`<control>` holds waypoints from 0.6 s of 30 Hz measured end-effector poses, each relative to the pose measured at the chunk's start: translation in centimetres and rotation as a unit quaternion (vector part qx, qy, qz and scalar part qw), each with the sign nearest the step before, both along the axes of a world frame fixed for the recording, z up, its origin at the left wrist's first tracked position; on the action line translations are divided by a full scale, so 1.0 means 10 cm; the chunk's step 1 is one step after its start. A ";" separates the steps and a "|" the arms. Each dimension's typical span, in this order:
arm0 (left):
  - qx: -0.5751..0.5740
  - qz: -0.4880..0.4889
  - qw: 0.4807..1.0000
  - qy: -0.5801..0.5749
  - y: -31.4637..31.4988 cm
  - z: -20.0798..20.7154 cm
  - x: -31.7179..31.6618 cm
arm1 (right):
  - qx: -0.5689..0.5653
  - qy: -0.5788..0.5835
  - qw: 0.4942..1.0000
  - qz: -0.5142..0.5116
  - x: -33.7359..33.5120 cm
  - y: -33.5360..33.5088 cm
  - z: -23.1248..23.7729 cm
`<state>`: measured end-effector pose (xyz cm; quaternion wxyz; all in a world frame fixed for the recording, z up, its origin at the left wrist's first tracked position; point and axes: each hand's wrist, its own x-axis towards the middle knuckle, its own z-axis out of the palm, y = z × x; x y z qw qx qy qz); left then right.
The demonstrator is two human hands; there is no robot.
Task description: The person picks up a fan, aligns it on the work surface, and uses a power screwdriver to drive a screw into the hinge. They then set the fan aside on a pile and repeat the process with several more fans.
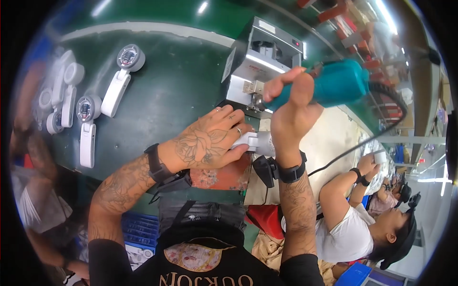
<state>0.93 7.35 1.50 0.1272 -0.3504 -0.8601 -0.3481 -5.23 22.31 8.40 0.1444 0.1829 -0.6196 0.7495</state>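
Note:
My left hand [210,143] grips a white plastic device part [255,141] and holds it down on an orange-brown block [224,176] at the edge of the dark green table [167,90]. My right hand [291,102] is closed around a teal electric screwdriver [334,83], whose tip is hidden behind my hands, just above the white part. A black cable [381,119] trails from the screwdriver's rear to the right. Both wrists wear black bands.
Several white handheld devices with round heads [119,78] lie on the table to the left. A grey metal machine [262,59] stands just behind my hands. A seated person [353,224] in white works at the right. Blue crates [138,231] sit below the table edge.

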 end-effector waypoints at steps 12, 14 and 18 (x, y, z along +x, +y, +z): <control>-0.008 -0.015 0.998 -0.060 -0.02 0.03 -0.02 | 0.074 -0.050 0.996 -0.012 0.67 0.36 0.03; -0.008 -0.016 0.998 -0.066 -0.03 0.05 -0.02 | 0.068 -0.054 0.996 -0.004 0.67 0.38 -0.01; -0.011 -0.020 0.997 -0.075 -0.03 0.07 -0.04 | 0.063 -0.051 0.997 0.008 0.66 0.38 -0.05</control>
